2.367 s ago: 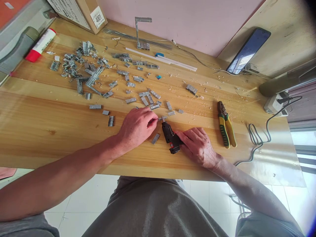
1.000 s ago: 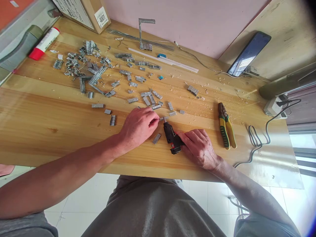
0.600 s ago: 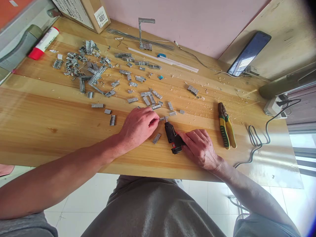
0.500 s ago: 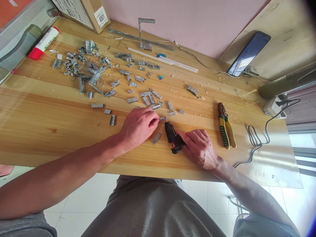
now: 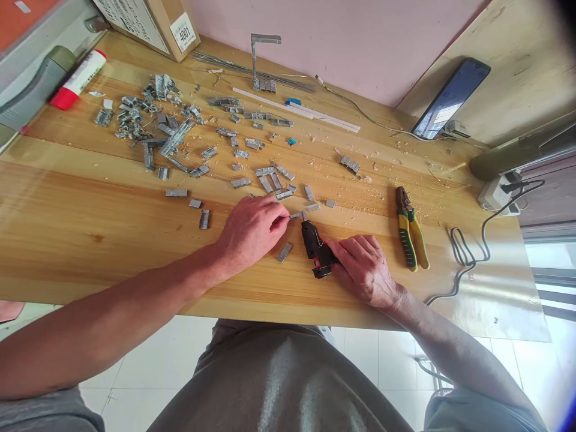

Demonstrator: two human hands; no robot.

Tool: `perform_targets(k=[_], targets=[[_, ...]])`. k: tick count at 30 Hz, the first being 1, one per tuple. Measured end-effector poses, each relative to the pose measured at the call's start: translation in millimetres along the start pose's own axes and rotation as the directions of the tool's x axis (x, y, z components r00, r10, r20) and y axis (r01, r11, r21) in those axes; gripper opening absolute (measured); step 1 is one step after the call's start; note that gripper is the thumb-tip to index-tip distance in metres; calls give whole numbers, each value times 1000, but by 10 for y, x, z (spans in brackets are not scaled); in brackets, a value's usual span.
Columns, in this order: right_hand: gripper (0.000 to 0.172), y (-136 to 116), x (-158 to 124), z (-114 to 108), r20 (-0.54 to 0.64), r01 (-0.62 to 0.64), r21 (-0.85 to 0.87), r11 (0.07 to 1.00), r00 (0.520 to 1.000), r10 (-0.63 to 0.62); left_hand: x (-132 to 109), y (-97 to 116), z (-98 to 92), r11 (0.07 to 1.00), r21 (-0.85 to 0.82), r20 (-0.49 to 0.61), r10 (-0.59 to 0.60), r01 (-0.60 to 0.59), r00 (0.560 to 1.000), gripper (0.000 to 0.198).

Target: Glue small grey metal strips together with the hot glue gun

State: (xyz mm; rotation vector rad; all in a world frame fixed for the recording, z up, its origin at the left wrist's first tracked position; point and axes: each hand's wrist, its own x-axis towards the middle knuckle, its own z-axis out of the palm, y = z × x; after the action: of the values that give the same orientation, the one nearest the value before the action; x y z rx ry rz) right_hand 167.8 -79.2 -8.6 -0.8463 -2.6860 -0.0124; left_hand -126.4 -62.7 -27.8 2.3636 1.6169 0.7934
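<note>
My left hand is closed, its thumb and forefinger pinching the end of a small grey metal strip just above the wooden table. My right hand is wrapped round the handle of a black glue gun. The gun's nozzle points away from me, its tip close beside the free end of the strip; whether they touch I cannot tell. Between the hands a loose grey metal piece lies on the wood. More short pieces lie just beyond my fingers, among them a small upright one.
Pliers with yellow-green handles lie right of my right hand. Grey metal scraps are heaped at the left. White glue sticks, an L-shaped metal piece and a box stand or lie farther back. A phone leans at right.
The glue gun's nozzle has shifted slightly to the right, off the strip towards its end. My left hand keeps its pinch and has hardly moved.
</note>
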Motion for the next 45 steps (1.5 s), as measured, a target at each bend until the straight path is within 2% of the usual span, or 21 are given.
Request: perform_targets(k=[11,18,25,29,34,39,45], targets=[[38,9,-22,-14,27,-23,9,1000,999,23,14,19,-21,999,-17,33,-33,33,999,18],[34,30,-39,5,-11,-29,0,1000,1000,29,20,13,-17,999,-26,42,-34,36,999,18],[41,81,-85,-20,-46,-60,17,998,997,60,4,20,-30,999,-36,46,-23,25,999,13],[39,100,-83,-34,-45,-99,0,995,994,99,3,21,-34,999,-27,35,-41,42,999,20],[37,102,-72,-34,-57,-88,0,996,994,88,15,34,-32,999,-10,56,-51,52,997,15],[40,91,-76,-59,-54,-80,7,997,995,80,20,43,-39,998,-35,71,-58,61,996,14],[48,25,-47,-81,-41,-9,15,1000,999,10,11,15,-40,997,-65,62,-28,32,998,16]])
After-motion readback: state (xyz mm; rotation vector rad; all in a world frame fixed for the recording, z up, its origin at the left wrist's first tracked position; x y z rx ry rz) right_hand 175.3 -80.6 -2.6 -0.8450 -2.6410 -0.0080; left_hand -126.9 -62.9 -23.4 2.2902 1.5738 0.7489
